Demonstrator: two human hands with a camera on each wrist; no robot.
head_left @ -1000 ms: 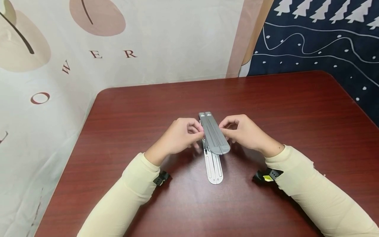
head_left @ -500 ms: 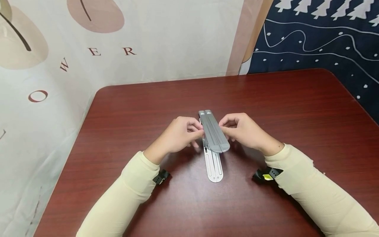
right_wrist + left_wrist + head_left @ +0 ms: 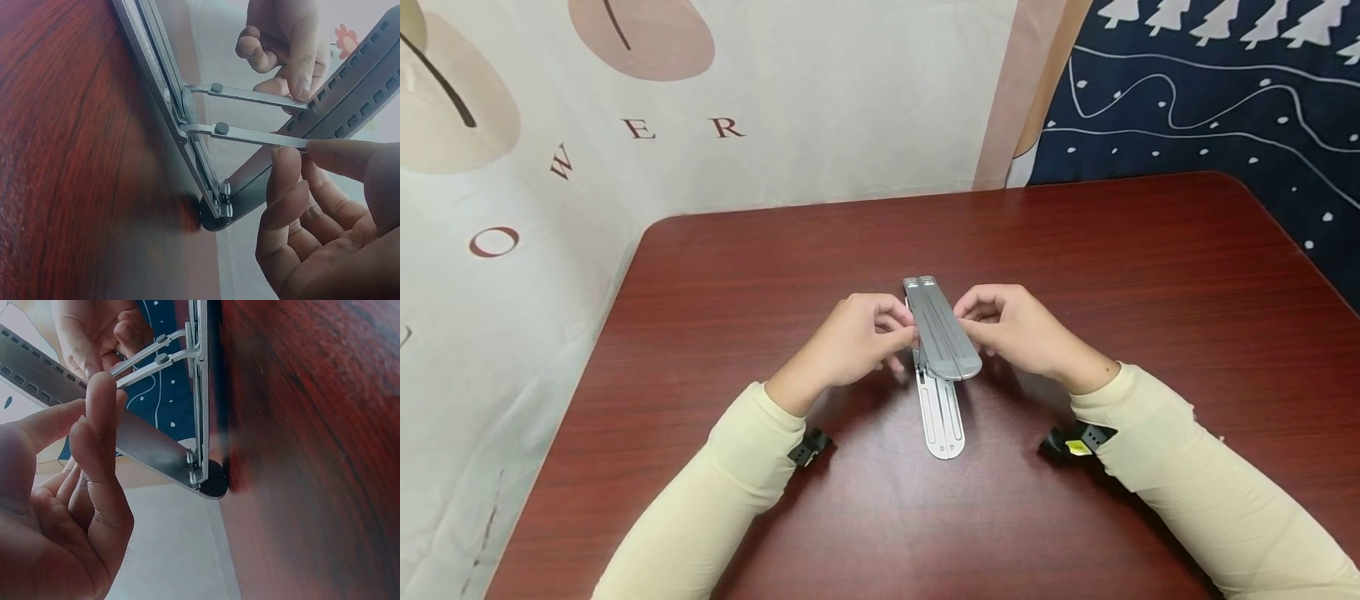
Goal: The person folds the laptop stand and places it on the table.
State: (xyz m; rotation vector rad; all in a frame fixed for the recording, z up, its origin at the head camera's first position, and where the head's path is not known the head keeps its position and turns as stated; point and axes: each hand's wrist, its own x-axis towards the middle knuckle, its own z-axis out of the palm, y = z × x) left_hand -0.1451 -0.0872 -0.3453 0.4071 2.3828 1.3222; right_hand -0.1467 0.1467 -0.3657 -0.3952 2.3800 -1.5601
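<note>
A silver folding laptop stand (image 3: 947, 346) stands narrow on the table, its slotted upper panel (image 3: 369, 81) tilted up off the lower base (image 3: 942, 425) from a hinge at the far end. Two thin support bars (image 3: 262, 136) link base and panel. From the left, my left hand (image 3: 865, 342) pinches one bar near the panel between thumb and fingers. On the opposite side my right hand (image 3: 1018, 333) pinches the other bar, as the right wrist view shows. In the head view the panel hides both bars' upper ends.
The stand rests on a reddish-brown wooden table (image 3: 737, 275) with rounded corners. Behind it hang a pale lettered cloth (image 3: 850, 100) and a dark blue cloth with white trees (image 3: 1195, 100). Both forearms wear pale yellow sleeves and black wrist straps.
Both hands keep their pinch on the bars. The near end of the upper panel has risen very slightly above the base. The head view has shifted a little.
</note>
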